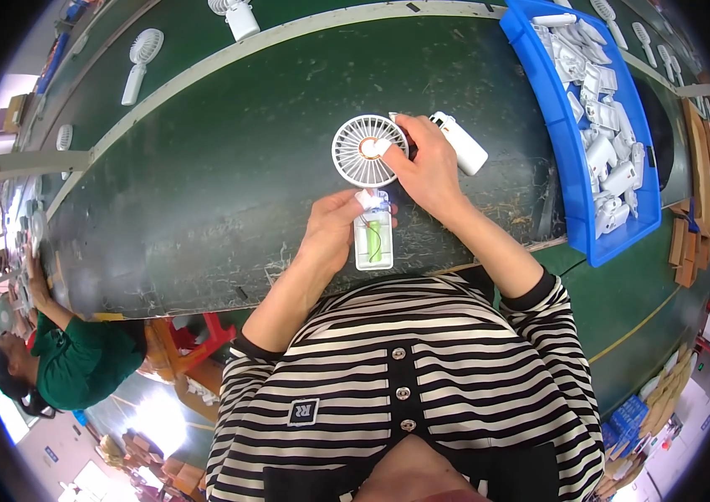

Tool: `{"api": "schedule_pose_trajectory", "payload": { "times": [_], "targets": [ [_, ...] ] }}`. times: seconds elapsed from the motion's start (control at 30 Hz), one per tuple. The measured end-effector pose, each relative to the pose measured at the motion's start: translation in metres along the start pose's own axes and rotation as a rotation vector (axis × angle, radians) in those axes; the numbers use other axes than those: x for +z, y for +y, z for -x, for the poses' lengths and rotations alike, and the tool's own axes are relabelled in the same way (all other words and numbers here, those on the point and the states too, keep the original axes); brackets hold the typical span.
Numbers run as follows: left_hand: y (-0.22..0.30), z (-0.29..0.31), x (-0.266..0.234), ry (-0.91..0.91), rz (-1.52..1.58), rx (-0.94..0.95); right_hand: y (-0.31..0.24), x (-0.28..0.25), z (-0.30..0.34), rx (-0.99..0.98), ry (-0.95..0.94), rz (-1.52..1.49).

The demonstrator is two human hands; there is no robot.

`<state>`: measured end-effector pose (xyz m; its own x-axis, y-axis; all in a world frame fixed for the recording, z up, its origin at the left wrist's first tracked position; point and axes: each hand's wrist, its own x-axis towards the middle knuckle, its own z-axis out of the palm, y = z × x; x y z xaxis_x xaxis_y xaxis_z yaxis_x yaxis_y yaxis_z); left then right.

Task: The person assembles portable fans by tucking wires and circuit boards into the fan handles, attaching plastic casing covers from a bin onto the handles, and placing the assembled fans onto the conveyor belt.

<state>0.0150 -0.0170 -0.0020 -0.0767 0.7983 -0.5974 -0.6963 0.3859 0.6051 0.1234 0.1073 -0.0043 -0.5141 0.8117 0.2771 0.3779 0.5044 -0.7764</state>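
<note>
A small white handheld fan lies in front of me, its round slatted head (348,159) pointing away from my body. My left hand (326,230) is closed round the top of the fan's opened handle (375,264), thumb on top. Inside the handle are a green cylindrical battery (373,238) and thin wires. My right hand (432,167) grips the right side of the fan head, its thumb over the grille near the hub. Both thumbs wear white coverings. Just right of my right hand rests a white handle piece (468,152), partly behind the fingers.
A blue bin (557,138) full of white plastic handle parts stands at the right of the dark worktop (229,159). Beyond a pale rail (288,29), more white fans (144,52) lie on a green surface. At far left, a person in a green top (91,360) works at the bench.
</note>
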Motion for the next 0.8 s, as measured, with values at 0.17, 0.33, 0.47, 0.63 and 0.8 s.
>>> {"api": "schedule_pose_trajectory", "payload": {
  "times": [0.17, 0.33, 0.47, 0.63, 0.8],
  "targets": [
    [0.001, 0.0, 0.005, 0.031, 0.003, 0.04, -0.007, -0.013, 0.007, -0.281, 0.108, 0.049],
    [0.006, -0.001, 0.006, 0.098, -0.012, 0.06, -0.016, -0.025, 0.028, -0.486, -0.098, 0.074],
    [0.002, -0.002, 0.005, 0.132, -0.008, 0.072, -0.016, -0.023, 0.033, -0.504, -0.147, 0.072],
    [0.001, -0.004, 0.004, 0.165, 0.004, 0.062, -0.017, -0.024, 0.033, -0.498, -0.195, 0.067],
    [0.001, -0.008, -0.001, 0.14, -0.005, 0.054, -0.012, -0.019, 0.036, -0.5, -0.16, 0.12]
  ]
}}
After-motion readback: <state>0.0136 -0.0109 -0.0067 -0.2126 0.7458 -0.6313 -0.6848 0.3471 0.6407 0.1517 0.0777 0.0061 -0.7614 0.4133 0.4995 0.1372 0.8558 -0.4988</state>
